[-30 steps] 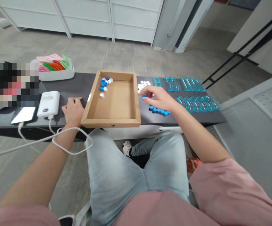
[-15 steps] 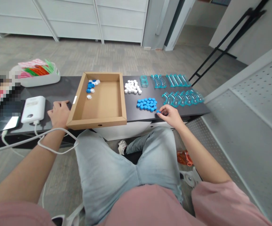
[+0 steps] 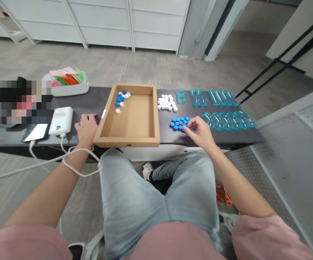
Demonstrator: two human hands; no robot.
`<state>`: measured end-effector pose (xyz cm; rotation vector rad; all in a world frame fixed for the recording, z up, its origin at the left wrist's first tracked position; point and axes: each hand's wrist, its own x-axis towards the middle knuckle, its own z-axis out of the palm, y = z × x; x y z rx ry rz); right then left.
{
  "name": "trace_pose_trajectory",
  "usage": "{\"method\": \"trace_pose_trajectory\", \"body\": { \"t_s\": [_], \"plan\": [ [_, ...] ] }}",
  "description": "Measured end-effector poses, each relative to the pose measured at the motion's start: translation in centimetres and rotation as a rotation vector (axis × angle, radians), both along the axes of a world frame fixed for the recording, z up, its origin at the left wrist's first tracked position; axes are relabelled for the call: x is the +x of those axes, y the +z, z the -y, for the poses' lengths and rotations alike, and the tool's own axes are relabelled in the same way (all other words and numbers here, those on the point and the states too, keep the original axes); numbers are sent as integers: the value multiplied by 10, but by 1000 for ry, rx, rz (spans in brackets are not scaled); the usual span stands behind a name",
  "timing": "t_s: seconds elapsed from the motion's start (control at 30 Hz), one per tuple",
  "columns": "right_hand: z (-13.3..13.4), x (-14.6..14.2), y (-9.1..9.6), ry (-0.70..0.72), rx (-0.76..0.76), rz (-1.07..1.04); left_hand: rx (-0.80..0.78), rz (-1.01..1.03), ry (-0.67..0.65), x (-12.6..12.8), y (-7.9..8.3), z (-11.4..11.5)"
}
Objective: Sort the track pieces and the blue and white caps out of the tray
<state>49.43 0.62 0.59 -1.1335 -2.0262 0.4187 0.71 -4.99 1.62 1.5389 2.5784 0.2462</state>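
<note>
Blue hexagonal pieces (image 3: 177, 124) lie packed together on the dark table. My right hand (image 3: 199, 132) is over their right end, thumb and forefinger pinched around a blue piece there; its fingers hide part of the group. White pieces (image 3: 167, 103) form a loose cluster just behind. To the left, a shallow cardboard box (image 3: 157, 119) holds several blue pieces and clear-white ones in its far left corner. My left hand (image 3: 86, 128) rests on the table against the box's left side, fingers loosely spread and holding nothing.
Clear teal plastic parts (image 3: 228, 121) stand in rows on the right. Left of the box are a white power bank (image 3: 61, 121) with a cable (image 3: 75, 154) across my left forearm, a phone (image 3: 37, 126) and a white basket (image 3: 70, 89) of colourful strips.
My right hand has moved left, from beside the blue group's near right edge to over its right end. My left hand stays by the box. The whole view has shifted left.
</note>
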Motion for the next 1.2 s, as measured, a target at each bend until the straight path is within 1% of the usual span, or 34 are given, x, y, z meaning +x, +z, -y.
{"method": "trace_pose_trajectory", "body": {
  "t_s": [0.03,0.1,0.2,0.27,0.33,0.4,0.43,0.47,0.53,0.6,0.67,0.77,0.87,0.93,1.0,1.1,1.13,1.2],
  "plan": [
    [-8,-18,8,67,8,19,5,4,-2,0,0,1],
    [-30,-64,21,230,25,74,19,9,-12,-1,-1,1],
    [-74,-149,32,455,10,191,49,-6,-8,-2,-5,1],
    [-102,-210,32,540,-27,292,75,-27,1,-3,-9,0],
    [-122,-266,28,558,-33,420,93,-43,3,-3,-12,-1],
    [-128,-310,25,549,-38,592,104,-50,0,-3,-14,-2],
    [-127,-325,23,551,-39,667,108,-53,1,-3,-15,-2],
    [-123,-336,22,563,-40,728,112,-57,3,-3,-15,-2],
    [-108,-345,22,629,-44,788,114,-63,5,-4,-17,-2],
    [-89,-338,25,721,-48,748,113,-63,6,-5,-18,-2],
    [-70,-317,32,786,-59,625,113,-58,6,-5,-18,-2],
    [-54,-269,49,803,-92,407,100,-50,1,-4,-14,0],
    [-58,-205,67,754,-114,274,69,-44,-18,-2,-9,1],
    [-72,-159,74,637,-123,220,48,-41,-26,0,-5,2],
    [-91,-113,73,469,-158,171,35,-36,-22,1,-3,2],
    [-119,-56,60,189,-234,99,19,-25,-12,0,-2,1],
    [-127,-43,53,102,-267,87,16,-24,-11,-1,-3,0],
    [-139,-25,39,-38,-334,88,20,-23,-19,-3,-5,0]
  ]
}}
